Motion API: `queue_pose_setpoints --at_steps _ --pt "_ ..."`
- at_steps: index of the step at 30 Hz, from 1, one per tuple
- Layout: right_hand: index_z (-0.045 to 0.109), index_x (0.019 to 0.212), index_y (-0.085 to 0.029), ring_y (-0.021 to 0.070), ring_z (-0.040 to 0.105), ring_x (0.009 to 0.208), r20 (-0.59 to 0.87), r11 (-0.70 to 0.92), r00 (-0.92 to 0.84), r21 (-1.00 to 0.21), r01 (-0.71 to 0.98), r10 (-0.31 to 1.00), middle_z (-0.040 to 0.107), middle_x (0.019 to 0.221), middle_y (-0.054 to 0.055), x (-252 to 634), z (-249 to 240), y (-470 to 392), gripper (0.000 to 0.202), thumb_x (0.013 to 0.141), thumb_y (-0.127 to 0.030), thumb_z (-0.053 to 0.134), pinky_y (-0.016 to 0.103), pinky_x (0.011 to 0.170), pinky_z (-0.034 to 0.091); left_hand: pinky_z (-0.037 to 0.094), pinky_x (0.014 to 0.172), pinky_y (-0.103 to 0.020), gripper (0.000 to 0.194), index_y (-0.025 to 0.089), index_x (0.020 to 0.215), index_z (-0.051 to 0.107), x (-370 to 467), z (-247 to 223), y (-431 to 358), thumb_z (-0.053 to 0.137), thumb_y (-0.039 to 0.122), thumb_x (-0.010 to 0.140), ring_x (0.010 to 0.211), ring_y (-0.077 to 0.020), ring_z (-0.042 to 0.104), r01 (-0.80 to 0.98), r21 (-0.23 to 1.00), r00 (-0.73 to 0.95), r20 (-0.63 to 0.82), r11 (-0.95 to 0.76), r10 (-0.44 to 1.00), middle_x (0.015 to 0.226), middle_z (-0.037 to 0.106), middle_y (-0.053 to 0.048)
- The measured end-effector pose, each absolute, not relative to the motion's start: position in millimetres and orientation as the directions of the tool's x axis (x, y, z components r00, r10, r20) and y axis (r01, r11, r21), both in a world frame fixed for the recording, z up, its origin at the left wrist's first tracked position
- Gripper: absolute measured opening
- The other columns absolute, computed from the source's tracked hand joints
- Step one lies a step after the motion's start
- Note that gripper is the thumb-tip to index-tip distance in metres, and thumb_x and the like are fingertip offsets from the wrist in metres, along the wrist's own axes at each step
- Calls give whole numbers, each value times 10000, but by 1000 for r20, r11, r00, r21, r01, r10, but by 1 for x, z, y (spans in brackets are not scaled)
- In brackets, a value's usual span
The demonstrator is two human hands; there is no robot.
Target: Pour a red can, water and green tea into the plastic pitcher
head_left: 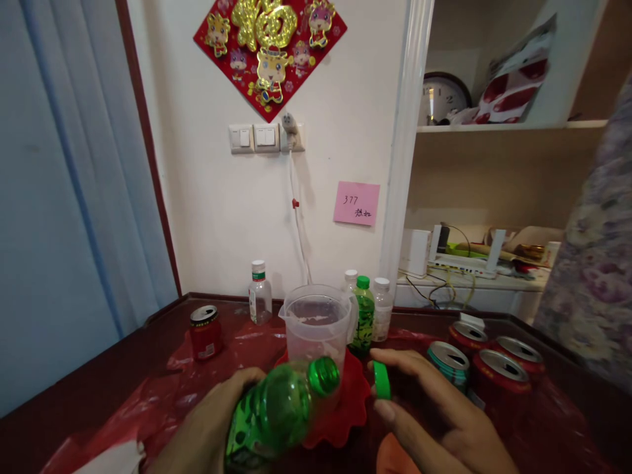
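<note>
A green plastic bottle (276, 415), its mouth uncovered, tilts to the right in my left hand (207, 424), whose fingers wrap round it. Between the thumb and fingers of my right hand (444, 415) is a green cap (381, 380), apart from the bottle. Behind the bottle's mouth a clear plastic pitcher (316, 329) stands on a red scalloped tray (353, 401). The bottle hides part of the pitcher's lower side.
A red can (205, 334) and a clear bottle (259, 296) stand at the left back. Right of the pitcher are a capped green bottle (363, 316) and white-capped bottles (382, 309). Several opened cans (502, 382) stand at the right. Red plastic sheeting (148, 401) covers the table.
</note>
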State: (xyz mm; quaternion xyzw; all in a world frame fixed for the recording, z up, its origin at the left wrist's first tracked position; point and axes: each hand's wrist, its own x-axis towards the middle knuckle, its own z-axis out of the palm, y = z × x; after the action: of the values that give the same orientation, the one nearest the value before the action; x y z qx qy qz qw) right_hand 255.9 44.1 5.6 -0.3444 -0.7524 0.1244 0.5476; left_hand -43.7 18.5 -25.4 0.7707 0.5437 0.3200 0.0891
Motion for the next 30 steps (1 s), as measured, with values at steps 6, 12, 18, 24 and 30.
queue_pose_setpoints --at_steps 6,12,18,24,30 --pt "726 1191 -275 217 744 989 741 714 -113 -579 394 662 758 1132 39 255 3 43 307 888 -274 679 204 748 617 555 664 -320 573 263 1255 511 -70 40 34 627 255 694 799 -258 708 854 363 163 497 -374 853 1045 734 -60" --pt "729 1179 -267 219 746 987 761 731 -95 -570 376 642 760 1127 44 257 9 39 296 886 -266 684 204 750 618 489 873 -477 530 188 1216 559 -90 78 73 630 269 697 971 -360 678 965 -79 244 627 -251 740 1070 721 -134" --pt "736 1163 -279 208 749 965 777 740 -79 -556 379 625 763 1113 35 258 13 37 282 886 -268 687 180 718 614 440 930 -543 491 147 1200 596 -85 99 92 582 228 715 1021 -409 661 921 -322 383 642 -219 664 1089 719 -169" --pt "729 1176 -276 207 740 997 772 734 -67 -569 371 632 759 1118 33 260 13 37 291 891 -258 676 196 763 614 363 1042 -569 493 192 1182 628 -83 107 104 566 149 695 1086 -398 647 887 -415 442 633 -203 636 1153 715 -158" --pt "732 1170 -266 211 737 997 765 728 -72 -574 374 640 755 1119 41 260 11 40 289 887 -254 675 213 785 613 323 1089 -590 510 199 1217 588 -83 111 113 536 98 719 1145 -373 627 810 -558 543 597 -181 590 1212 705 -146"
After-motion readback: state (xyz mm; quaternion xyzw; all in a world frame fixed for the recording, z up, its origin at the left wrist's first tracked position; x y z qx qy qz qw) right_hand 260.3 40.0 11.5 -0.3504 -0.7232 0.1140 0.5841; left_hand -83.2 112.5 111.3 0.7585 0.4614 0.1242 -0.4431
